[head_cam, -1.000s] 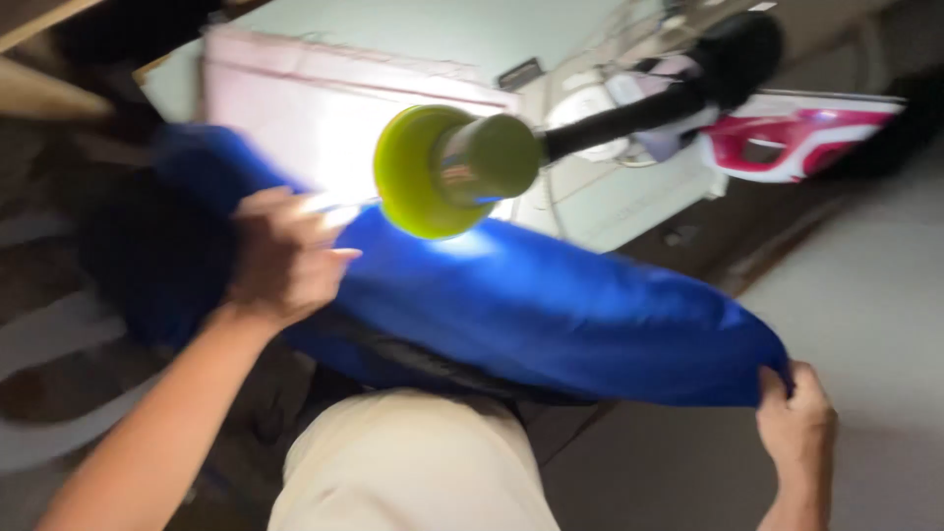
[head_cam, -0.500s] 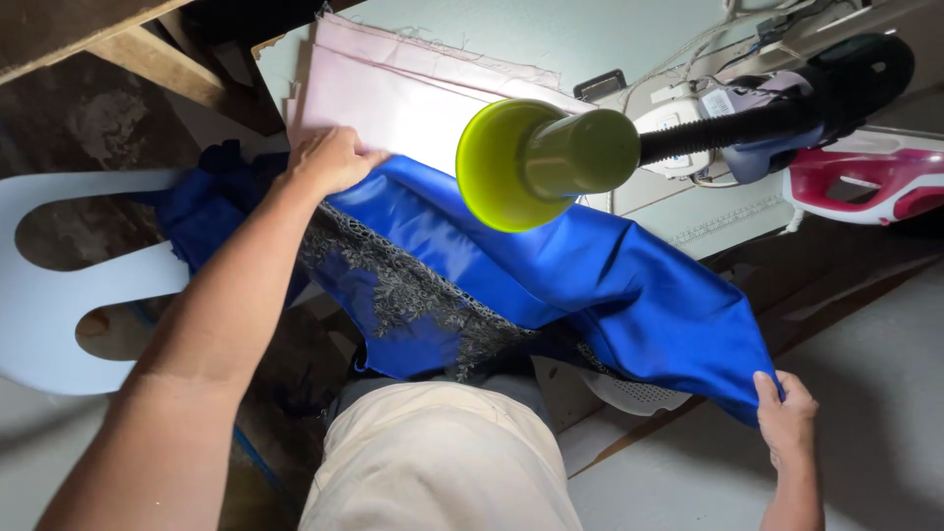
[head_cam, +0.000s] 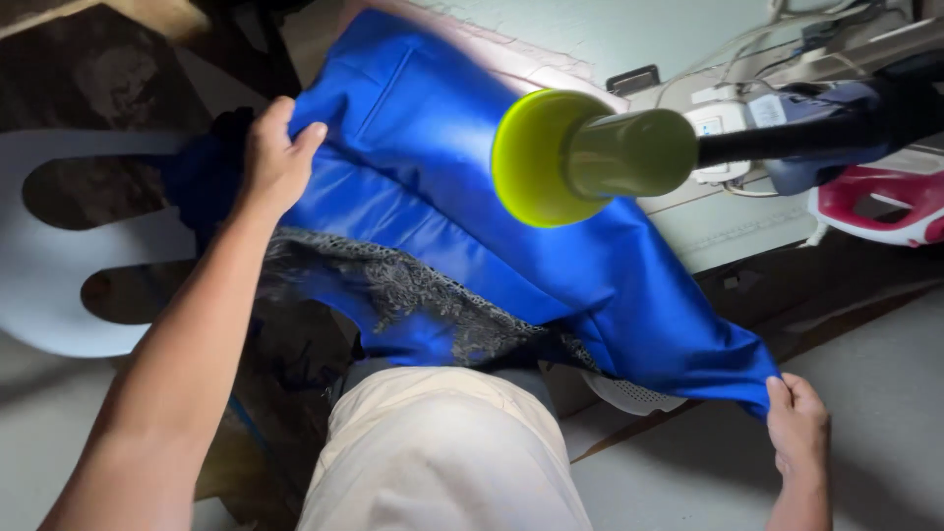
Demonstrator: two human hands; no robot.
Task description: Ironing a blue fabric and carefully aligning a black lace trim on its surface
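Note:
A shiny blue fabric garment [head_cam: 472, 226] with a dark lace trim [head_cam: 393, 295] is stretched across the edge of a pale worktable [head_cam: 639, 39]. My left hand [head_cam: 275, 162] grips its upper left edge, fingers curled over the cloth. My right hand [head_cam: 801, 428] pinches its lower right corner beside the table's edge. A yellow-green lamp head [head_cam: 575, 157] on a dark arm hangs above the middle of the cloth.
A pink and white iron [head_cam: 875, 202] and a white power strip [head_cam: 718, 123] with cords sit at the right of the table. A white plastic chair [head_cam: 69, 285] stands at the left. My beige-clad lap [head_cam: 442, 452] fills the bottom centre.
The blue cloth has been drawn up and spread further over the table, covering the pink fabric. My left hand moved up with it; my right hand keeps hold of the corner.

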